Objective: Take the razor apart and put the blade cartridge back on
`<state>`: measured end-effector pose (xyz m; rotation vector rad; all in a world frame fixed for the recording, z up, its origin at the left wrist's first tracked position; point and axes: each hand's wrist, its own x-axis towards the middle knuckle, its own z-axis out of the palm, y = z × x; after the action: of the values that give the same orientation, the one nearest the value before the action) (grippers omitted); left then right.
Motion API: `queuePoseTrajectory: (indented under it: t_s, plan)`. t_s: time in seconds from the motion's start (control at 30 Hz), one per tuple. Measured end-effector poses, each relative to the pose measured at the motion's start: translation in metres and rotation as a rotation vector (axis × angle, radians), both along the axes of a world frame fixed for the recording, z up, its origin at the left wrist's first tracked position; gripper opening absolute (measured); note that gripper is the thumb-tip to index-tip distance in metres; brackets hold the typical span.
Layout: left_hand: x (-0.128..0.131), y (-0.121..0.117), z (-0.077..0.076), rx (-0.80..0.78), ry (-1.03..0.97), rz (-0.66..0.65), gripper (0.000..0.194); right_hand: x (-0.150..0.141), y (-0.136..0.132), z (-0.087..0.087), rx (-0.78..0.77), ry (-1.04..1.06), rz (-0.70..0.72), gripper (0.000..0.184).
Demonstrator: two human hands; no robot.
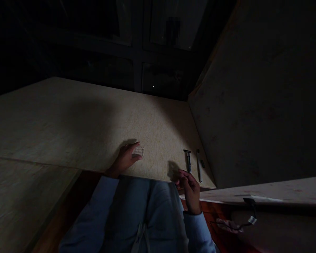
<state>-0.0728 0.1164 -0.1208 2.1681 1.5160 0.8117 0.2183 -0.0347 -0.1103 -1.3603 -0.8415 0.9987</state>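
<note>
My left hand (124, 158) rests at the table's near side, thumb and fingers closed around a small, clear, ribbed object (138, 151). The object looks like transparent plastic and lies at the tabletop, but the dim light hides its exact kind. To the right, at the table's front edge, my right hand (189, 188) has its fingers curled together in a pinch. Whatever is between those fingertips, if anything, is too small and dark to make out. Just beyond that hand lie a razor (189, 162) and a thin toothbrush (199, 168), both lengthwise.
A small dark piece (202, 163) lies beside the toothbrush. The pale marbled table (147, 119) meets a wall panel (263, 105) on the right and a dark window (138, 52) behind. Below right, a black cable (254, 211) hangs near a pinkish cloth (229, 225).
</note>
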Motion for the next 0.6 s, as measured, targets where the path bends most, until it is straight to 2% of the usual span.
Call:
queuePoseTrajectory:
  t_s: [0.13,0.27,0.47,0.6]
  plan:
    - [0.006,0.003,-0.001,-0.002,-0.043,-0.015,0.056,-0.001,-0.001,0.002,-0.007,-0.001,-0.005,0.038]
    - [0.026,0.000,0.007,0.019,-0.106,-0.035,0.057,-0.004,-0.001,0.004,-0.001,-0.005,-0.022,0.037]
    - [0.095,-0.006,0.030,0.038,-0.124,-0.194,0.055,-0.007,-0.001,0.001,0.048,0.037,-0.016,0.032]
    - [0.150,-0.004,0.036,0.013,-0.100,-0.300,0.057,-0.007,-0.002,-0.001,0.064,0.091,-0.017,0.031]
